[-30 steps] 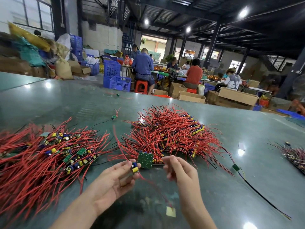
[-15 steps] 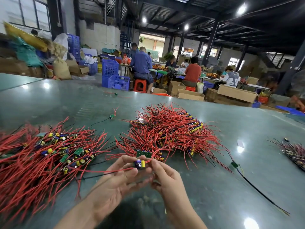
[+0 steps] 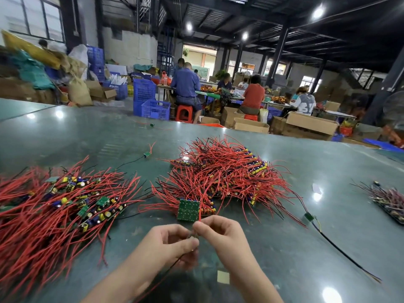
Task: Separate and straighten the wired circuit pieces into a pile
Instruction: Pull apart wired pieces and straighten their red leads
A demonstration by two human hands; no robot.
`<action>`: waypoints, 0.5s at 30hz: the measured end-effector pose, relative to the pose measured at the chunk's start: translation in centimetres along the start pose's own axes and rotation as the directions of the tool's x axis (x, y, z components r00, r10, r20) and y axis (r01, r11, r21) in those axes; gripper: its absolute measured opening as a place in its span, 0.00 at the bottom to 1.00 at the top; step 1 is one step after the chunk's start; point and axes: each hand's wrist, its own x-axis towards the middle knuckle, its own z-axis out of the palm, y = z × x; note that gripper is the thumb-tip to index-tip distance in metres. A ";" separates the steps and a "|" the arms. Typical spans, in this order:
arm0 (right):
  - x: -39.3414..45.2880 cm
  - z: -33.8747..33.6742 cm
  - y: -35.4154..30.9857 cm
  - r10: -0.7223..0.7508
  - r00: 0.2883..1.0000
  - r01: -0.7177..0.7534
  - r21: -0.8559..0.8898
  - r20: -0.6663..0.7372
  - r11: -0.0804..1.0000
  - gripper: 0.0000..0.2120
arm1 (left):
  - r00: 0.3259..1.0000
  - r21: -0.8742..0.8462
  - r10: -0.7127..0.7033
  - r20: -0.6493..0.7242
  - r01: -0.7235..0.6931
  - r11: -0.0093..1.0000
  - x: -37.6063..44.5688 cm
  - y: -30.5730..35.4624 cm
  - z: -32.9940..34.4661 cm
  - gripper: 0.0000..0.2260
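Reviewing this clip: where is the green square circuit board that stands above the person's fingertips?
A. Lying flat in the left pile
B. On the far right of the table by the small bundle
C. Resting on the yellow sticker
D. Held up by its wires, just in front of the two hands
D: the green circuit board stands upright just above the left hand and right hand, which pinch its wires between their fingertips.
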 end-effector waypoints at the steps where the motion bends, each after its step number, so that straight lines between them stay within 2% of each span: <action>1: 0.1 0.0 0.3 0.013 1.000 -0.013 0.000 -0.008 1.000 0.07 | 1.000 0.021 -0.005 -0.015 0.005 1.000 0.0 -0.1 0.2 0.15; 3: 0.2 0.2 0.6 0.053 0.998 -0.052 0.055 -0.024 0.997 0.07 | 0.999 -0.004 -0.021 -0.024 0.021 1.000 0.0 -0.4 0.4 0.13; 5: 0.2 0.6 1.0 0.121 0.993 -0.119 0.231 0.004 0.966 0.06 | 0.999 -0.079 -0.049 0.010 0.049 0.996 -0.1 -0.4 0.4 0.08; 8: 0.2 1.6 1.4 0.224 0.974 -0.214 0.508 0.042 0.834 0.05 | 0.993 -0.141 -0.077 0.085 0.088 0.986 -0.2 -0.2 0.3 0.05; 15: 0.3 2.2 1.9 0.246 0.950 -0.110 0.534 -0.191 0.838 0.03 | 0.976 -0.200 -0.169 0.135 0.194 0.960 0.3 0.0 -0.2 0.04</action>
